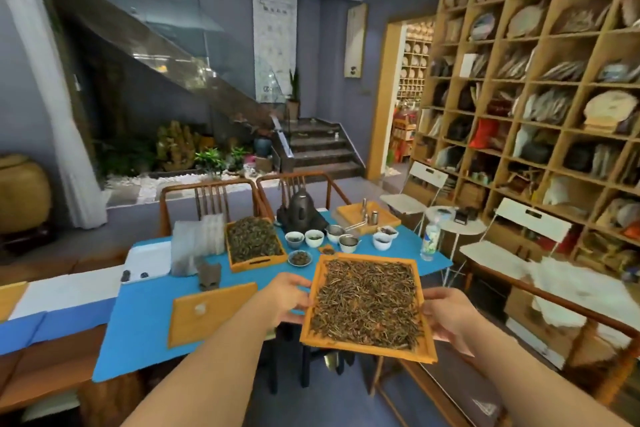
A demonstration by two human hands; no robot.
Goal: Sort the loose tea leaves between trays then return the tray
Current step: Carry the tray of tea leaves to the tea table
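I hold a wooden tray (pixel 427 308) covered with loose brown tea leaves (pixel 367 302) in the air, over the near right corner of the blue-covered table (pixel 145 333). My left hand (pixel 289 296) grips its left rim and my right hand (pixel 446 315) grips its right rim. A second wooden tray (pixel 258 262), heaped with darker tea leaves (pixel 252 239), rests on the table further back. An empty wooden tray (pixel 211 308) lies on the cloth to the left of my left hand.
Several white cups (pixel 313 238), a small dish of leaves (pixel 300 257), a dark kettle (pixel 302 215) and another wooden tray (pixel 367 217) crowd the far table end. A bottle (pixel 429 241) stands at its right edge. Chairs ring the table; shelves fill the right wall.
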